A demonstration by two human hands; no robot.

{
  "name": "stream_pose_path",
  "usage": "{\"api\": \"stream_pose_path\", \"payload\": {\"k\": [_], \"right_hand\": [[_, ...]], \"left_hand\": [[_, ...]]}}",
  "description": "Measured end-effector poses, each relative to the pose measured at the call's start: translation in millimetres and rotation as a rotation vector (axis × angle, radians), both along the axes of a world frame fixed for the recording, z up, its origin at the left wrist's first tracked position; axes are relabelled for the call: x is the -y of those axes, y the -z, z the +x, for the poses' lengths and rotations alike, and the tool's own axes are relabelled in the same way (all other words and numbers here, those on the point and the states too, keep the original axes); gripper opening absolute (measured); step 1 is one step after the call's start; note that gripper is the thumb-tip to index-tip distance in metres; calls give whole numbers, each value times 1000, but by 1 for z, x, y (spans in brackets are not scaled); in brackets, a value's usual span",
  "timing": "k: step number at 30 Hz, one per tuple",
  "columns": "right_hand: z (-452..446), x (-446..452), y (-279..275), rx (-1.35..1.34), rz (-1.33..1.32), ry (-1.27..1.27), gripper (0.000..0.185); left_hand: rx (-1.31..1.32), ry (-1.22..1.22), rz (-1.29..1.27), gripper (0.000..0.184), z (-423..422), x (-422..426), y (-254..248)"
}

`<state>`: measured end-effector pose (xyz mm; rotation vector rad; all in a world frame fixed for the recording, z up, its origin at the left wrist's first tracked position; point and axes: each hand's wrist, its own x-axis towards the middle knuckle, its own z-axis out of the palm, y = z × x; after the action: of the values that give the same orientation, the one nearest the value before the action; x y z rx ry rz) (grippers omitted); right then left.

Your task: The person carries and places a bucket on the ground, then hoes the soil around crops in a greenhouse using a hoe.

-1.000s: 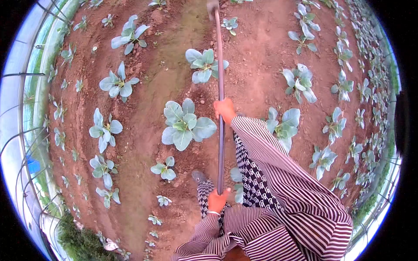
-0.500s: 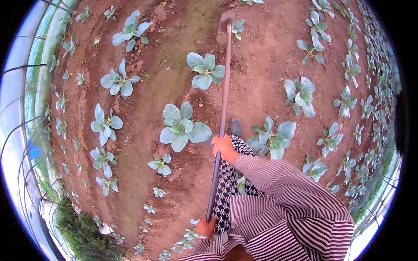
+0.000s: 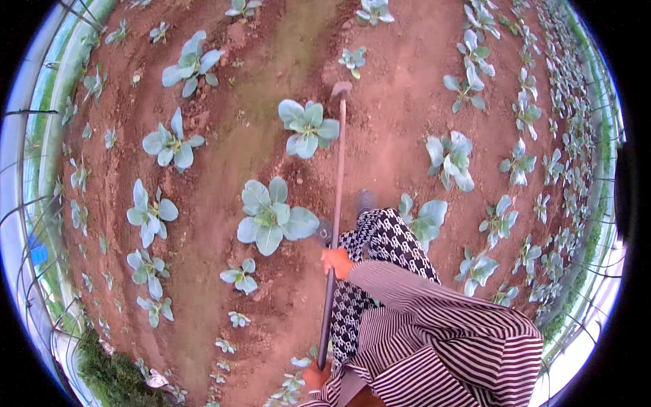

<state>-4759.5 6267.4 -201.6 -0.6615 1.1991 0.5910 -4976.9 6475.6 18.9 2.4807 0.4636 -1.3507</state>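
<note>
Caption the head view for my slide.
Left hand and right hand grip a long-handled hoe among leafy plants on reddish soil.

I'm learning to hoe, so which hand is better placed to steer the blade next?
Probably the right hand: it grips the shaft farther forward, nearer the blade, while the left hand is back at the butt end.

Reddish-brown soil (image 3: 400, 115) carries rows of leafy blue-green plants (image 3: 271, 216).
</note>
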Motion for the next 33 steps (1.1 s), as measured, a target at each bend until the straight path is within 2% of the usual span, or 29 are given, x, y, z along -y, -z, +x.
{"api": "stream_pose_path", "payload": {"k": [1,3,4,7,9,10,13,16,18,20,22,24,27,31,32,33], "right_hand": [[15,4,-2,8,18,15,17],[37,17,-6,3,61,44,17],[55,28,-7,105,89,63,16],[143,72,-27,272,45,109,12],[214,117,-60,326,-74,82,9],[245,140,-62,482,-193,69,9],[329,231,-71,515,-544,-161,12],[373,307,-25,421,-736,-346,16],[358,341,12,312,-645,-463,19],[302,351,63,112,-714,-685,22],[282,350,2,89,-530,-389,21],[240,333,19,159,-141,-50,15],[237,327,-2,-18,70,85,14],[272,344,-17,88,-12,73,17],[285,349,-11,155,-86,37,16],[296,353,-5,216,-160,1,16]], "left_hand": [[53,-39,7,42,10,4,0],[-75,-50,143,43,49,25,-12],[-64,-102,185,43,68,42,-9],[83,-152,59,40,133,89,18],[209,-216,-52,41,173,131,45],[285,-261,-139,43,193,155,61],[177,-333,-312,41,264,253,81],[45,-456,-409,43,293,333,103],[-187,-544,-367,43,281,357,114],[-467,-630,-355,45,293,380,54],[-224,-272,-233,46,273,367,31],[-107,-224,-155,47,254,351,4],[22,-206,-111,48,255,348,-22],[-10,-115,26,45,260,371,-1],[-75,-199,-43,44,262,374,12],[-10,-254,-119,46,268,381,25]]}}
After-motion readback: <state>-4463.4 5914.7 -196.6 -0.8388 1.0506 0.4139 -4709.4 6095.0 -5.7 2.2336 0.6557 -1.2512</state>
